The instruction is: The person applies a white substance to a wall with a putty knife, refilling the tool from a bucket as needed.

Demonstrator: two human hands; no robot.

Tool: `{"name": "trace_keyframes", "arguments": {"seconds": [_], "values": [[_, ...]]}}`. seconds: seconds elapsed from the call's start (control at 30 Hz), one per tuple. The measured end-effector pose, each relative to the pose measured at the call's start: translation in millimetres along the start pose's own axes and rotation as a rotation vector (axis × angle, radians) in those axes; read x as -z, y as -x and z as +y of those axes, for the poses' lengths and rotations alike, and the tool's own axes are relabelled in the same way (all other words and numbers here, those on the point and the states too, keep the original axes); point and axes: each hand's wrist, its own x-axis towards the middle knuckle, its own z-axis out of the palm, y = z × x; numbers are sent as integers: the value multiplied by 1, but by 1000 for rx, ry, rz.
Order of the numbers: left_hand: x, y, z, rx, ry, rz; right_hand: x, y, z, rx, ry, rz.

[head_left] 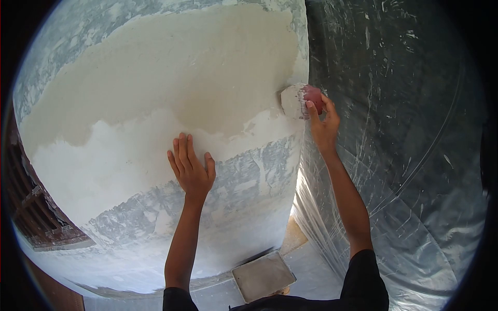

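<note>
My right hand (pixel 325 127) pinches a reddish putty scraper (pixel 313 98) between thumb and fingers at the wall's right edge. Pale plaster coats the scraper's left part, which lies against or very near the wall. My left hand (pixel 193 166) rests with fingers stretched out on or just off the wall (pixel 124 171), and holds nothing. Above it spreads a broad beige patch of damp-looking plaster (pixel 197 67), with a whiter band below. Bare grey, mottled wall shows along the top and beneath the white band.
A shallow tray (pixel 263 276) of greyish plaster sits on the sheet-covered floor below me. Dark plastic sheeting (pixel 404 129), splashed with white, hangs right of the wall edge. A brown wooden lattice (pixel 39 202) is at the left.
</note>
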Motion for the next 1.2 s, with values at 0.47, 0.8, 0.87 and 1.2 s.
{"name": "trace_keyframes", "arguments": {"seconds": [0.47,0.8,0.87,1.2], "values": [[0,1,1,-10,-56,4,-14,-55,37,-153,-257,185],[-1,1,1,-10,-65,6,-21,-39,43,-83,-149,28],[-1,1,1,-12,-72,4,-15,-48,37,-143,-269,116],[-1,2,1,-8,-66,2,-16,-38,31,30,26,-65]]}}
